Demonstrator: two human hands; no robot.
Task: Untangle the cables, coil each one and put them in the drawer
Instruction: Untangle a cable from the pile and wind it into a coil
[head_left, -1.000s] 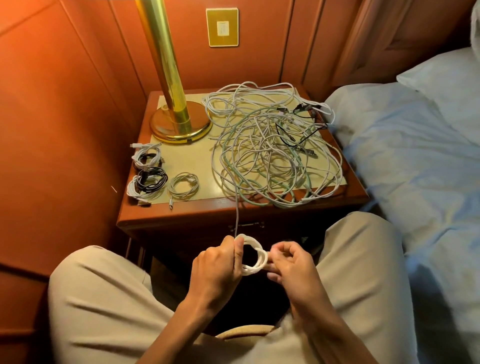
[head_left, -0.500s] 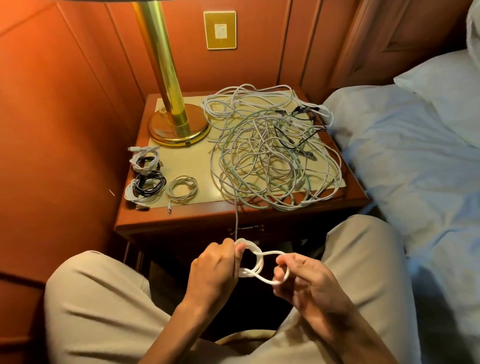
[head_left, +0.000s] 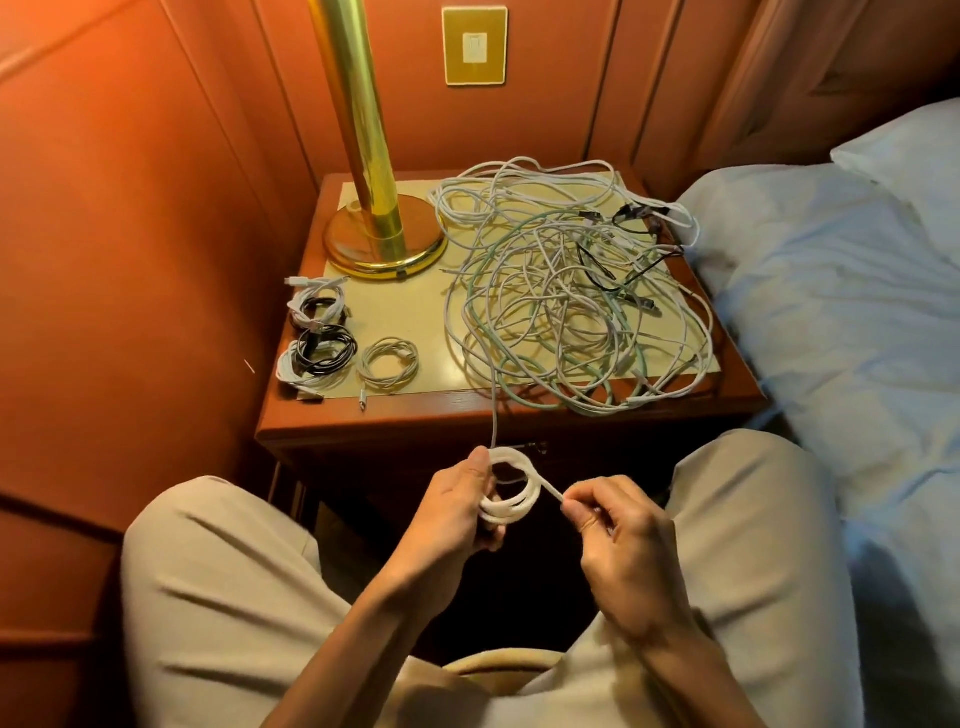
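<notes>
Between my knees, my left hand (head_left: 457, 512) is gripping a small white coil (head_left: 511, 491) while my right hand (head_left: 618, 540) is pinching its loose end. I'm thinking keep loops even and feed slack slowly, since the strand is running up to the tangled pile (head_left: 571, 291) on the tabletop (head_left: 405, 312).

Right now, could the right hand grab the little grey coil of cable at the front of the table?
Probably not yet. The right hand is pinching the white cable that the left hand holds coiled, so it's busy. The grey coil lies uncovered on the nightstand, across on the left.
</notes>
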